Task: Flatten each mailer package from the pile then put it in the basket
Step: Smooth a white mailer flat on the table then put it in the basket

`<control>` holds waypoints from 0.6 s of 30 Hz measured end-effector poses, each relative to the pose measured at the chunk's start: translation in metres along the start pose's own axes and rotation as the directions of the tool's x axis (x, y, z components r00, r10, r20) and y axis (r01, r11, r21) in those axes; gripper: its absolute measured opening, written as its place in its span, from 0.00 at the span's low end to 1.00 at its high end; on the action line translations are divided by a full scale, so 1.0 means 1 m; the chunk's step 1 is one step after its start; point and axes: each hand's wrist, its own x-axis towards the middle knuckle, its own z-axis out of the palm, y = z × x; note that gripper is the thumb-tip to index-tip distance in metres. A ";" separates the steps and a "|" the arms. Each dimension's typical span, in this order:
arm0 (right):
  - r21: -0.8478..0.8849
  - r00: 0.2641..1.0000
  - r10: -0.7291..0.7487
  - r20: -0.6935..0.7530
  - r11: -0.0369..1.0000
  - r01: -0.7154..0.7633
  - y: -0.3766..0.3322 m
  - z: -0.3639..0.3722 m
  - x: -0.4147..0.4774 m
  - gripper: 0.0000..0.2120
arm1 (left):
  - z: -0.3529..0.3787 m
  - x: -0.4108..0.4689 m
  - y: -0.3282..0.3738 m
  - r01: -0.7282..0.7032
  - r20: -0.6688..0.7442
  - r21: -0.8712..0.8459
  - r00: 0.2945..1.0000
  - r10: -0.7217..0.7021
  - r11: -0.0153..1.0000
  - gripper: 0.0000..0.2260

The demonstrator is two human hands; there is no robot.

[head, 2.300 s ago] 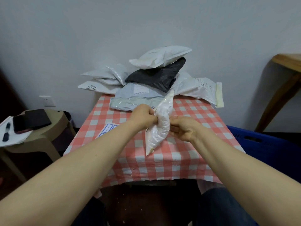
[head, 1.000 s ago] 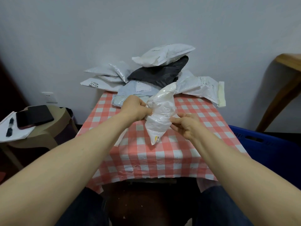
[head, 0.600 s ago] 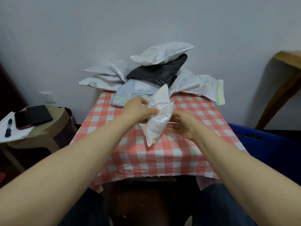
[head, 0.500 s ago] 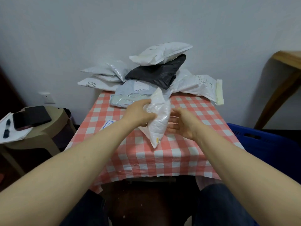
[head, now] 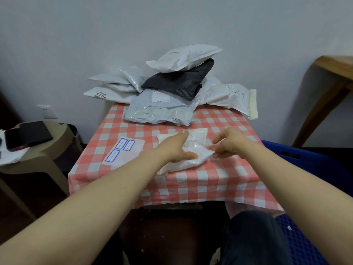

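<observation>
Two hands, one bag in play. The white mailer (head: 194, 150) lies flat on the middle of the table (head: 210, 184), on its red-checked cloth. The left hand (head: 174, 148) sits palm-down on it, fingers straight, pressing. The right hand (head: 228, 144) is at the mailer's right corner with its fingers loosely bent and the tips against the plastic; pinching or only touching, I cannot tell. At the table's far edge sits the pile (head: 172, 88): at least nine bags, one black, the others white or pale grey. One sheet (head: 122, 152) with three blue frames lies on the table's left side. One blue basket (head: 305, 161) stands just right of the table. Half a second ago that mailer stood upright in the air above the table, gripped by the left hand. Now it is down, and that grip has become a flat palm.
</observation>
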 end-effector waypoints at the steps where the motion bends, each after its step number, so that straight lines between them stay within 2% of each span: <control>1: 0.017 1.000 -0.015 -0.015 1.000 0.015 0.001 -0.002 -0.001 0.09 | 0.002 0.001 0.002 -0.003 0.012 0.033 1.000 0.003 0.999 0.42; 5: -0.062 0.994 -0.067 0.082 0.995 0.073 -0.001 0.007 -0.009 0.10 | 0.006 0.003 0.004 -0.009 -0.002 0.114 1.000 0.009 0.993 0.44; 8: -0.216 0.984 -0.084 0.155 0.969 0.117 0.001 0.010 -0.008 0.11 | 0.009 0.005 0.006 0.003 0.045 0.117 0.999 -0.008 0.993 0.43; 9: -0.316 0.982 -0.084 0.168 0.939 0.134 0.001 0.008 -0.008 0.11 | 0.009 0.005 0.007 0.015 0.053 0.098 0.998 -0.020 0.995 0.40; 11: -0.539 0.981 -0.145 0.132 0.820 0.194 -0.002 0.003 -0.007 0.08 | 0.008 0.006 0.006 0.024 -0.022 0.015 0.999 -0.024 1.000 0.23; 12: -0.590 0.970 -0.222 0.094 0.773 0.234 -0.005 0.001 -0.008 0.09 | 0.005 0.005 0.005 0.014 -0.088 -0.025 0.996 -0.017 1.000 0.14; 14: -0.562 0.922 -0.381 0.074 0.747 0.354 -0.011 -0.001 -0.007 0.14 | -0.003 0.004 0.001 -0.002 -0.159 -0.022 0.987 -0.002 1.000 0.08; 16: -0.565 0.883 -0.433 0.179 0.690 0.453 -0.017 0.004 -0.007 0.19 | -0.010 0.003 -0.001 0.006 -0.105 0.084 0.994 0.003 0.996 0.13; 18: -0.648 0.880 -0.374 0.293 0.600 0.470 -0.022 0.014 -0.002 0.22 | -0.011 0.003 -0.001 0.021 -0.025 0.167 1.000 -0.017 0.986 0.17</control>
